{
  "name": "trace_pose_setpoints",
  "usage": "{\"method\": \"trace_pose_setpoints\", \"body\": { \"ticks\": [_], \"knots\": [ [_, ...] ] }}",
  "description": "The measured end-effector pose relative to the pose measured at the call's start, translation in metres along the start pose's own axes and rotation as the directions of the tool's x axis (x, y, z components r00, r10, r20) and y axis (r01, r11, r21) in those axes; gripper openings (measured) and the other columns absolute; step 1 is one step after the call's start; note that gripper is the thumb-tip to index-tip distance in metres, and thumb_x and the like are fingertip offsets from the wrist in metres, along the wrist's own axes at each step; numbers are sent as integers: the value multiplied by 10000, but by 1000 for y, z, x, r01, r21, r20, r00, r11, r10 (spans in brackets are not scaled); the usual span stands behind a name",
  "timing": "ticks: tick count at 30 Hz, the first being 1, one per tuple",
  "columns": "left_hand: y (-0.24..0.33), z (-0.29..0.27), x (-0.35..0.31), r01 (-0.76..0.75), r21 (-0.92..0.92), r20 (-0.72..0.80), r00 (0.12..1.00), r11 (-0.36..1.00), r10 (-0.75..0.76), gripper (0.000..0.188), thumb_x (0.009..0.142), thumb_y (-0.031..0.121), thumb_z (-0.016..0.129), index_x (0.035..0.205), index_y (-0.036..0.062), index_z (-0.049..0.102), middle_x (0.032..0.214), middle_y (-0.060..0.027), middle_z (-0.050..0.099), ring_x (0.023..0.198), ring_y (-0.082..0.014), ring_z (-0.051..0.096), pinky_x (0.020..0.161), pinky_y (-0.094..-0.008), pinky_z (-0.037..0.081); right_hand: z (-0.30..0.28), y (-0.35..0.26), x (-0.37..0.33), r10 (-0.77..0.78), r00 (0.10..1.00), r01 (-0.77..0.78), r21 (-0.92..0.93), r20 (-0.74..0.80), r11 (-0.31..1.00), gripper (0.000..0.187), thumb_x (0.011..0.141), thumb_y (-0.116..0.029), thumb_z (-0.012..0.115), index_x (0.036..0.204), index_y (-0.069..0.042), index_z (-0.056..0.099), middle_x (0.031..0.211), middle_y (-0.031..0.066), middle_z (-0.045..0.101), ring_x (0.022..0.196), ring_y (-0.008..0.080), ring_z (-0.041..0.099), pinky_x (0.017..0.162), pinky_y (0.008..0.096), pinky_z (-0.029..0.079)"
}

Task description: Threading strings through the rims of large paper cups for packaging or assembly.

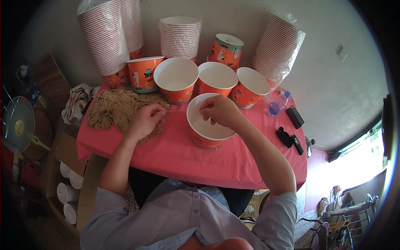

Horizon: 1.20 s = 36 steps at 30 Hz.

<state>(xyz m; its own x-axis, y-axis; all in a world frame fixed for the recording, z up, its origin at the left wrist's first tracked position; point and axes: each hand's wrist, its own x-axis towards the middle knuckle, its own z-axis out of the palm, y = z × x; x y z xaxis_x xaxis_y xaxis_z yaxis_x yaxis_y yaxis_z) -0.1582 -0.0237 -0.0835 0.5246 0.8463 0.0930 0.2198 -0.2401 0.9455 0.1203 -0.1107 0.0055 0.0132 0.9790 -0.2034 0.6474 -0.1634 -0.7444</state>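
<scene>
An orange paper bucket with a white inside (210,142) stands near the middle of the table's front part. Over its mouth is my right hand (220,111), fingers bent down and pressed together; what they hold, if anything, is hidden. To the left, my left hand (146,121) pinches a thin pale string (174,111) that stretches toward the bucket's rim. Beside and behind that hand lies a large tangled heap of tan strings (118,106).
More orange buckets (176,79) stand behind, with tall plastic-wrapped stacks of buckets (104,37) by the wall. On the pink tablecloth (175,156), a plastic bottle (278,104) and small black items (287,138) sit at right. A carton (92,177) with white cups stands lower left.
</scene>
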Motion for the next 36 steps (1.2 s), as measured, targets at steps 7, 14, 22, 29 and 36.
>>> {"method": "trace_pose_setpoints", "body": {
  "ticks": [7, 14, 22, 29, 36],
  "knots": [
    [-5, -36, -4, 121, -145, -189, 971, 982, -147, 141, 1050, 134, 605, 988, 28, 673, 751, -16, 685, 606, -82, 628, 562, -256, 505, -13, 9, -8, -26, 999, 25, -23, -29, 999, 160, 909, -137, 694, 988, -8, 746, 783, 52, 730, 637, 125, 686, 620, 292, 569],
    [95, 3, 20, -559, 302, -127, 779, 772, 614, 116, 1010, 100, 674, 1060, -2, 698, 857, -33, 670, 742, -114, 632, 662, -284, 510, -29, -11, -11, -216, 975, 220, 90, -52, 971, 314, 943, -169, 759, 1233, -50, 731, 798, 25, 721, 680, 74, 652, 555, 261, 485],
    [124, 41, 53, -538, -3, -20, 843, 843, 538, 200, 1049, 115, 625, 1143, -38, 711, 921, -16, 664, 866, -92, 619, 802, -291, 520, -25, -12, -3, -237, 959, 275, 294, -159, 915, 224, 989, -244, 744, 1066, -41, 802, 784, -7, 711, 610, 42, 562, 536, 243, 464],
    [88, 47, 54, -157, -170, 309, 929, 973, 204, 245, 1067, 200, 655, 1174, -7, 732, 983, -16, 732, 904, -63, 641, 838, -242, 512, -23, 4, -2, -224, 957, 283, 435, -184, 855, 186, 1045, -218, 694, 1034, -51, 776, 773, -10, 691, 568, 30, 511, 510, 206, 412],
    [94, 49, 55, 32, -252, 271, 962, 967, 39, 154, 1049, 187, 667, 1025, 38, 694, 782, -6, 703, 607, -68, 626, 520, -213, 417, -22, 9, -5, -209, 963, 260, 386, -170, 885, 216, 1020, -226, 725, 1095, -25, 750, 794, -8, 676, 583, 53, 524, 542, 221, 450]
  ]
}}
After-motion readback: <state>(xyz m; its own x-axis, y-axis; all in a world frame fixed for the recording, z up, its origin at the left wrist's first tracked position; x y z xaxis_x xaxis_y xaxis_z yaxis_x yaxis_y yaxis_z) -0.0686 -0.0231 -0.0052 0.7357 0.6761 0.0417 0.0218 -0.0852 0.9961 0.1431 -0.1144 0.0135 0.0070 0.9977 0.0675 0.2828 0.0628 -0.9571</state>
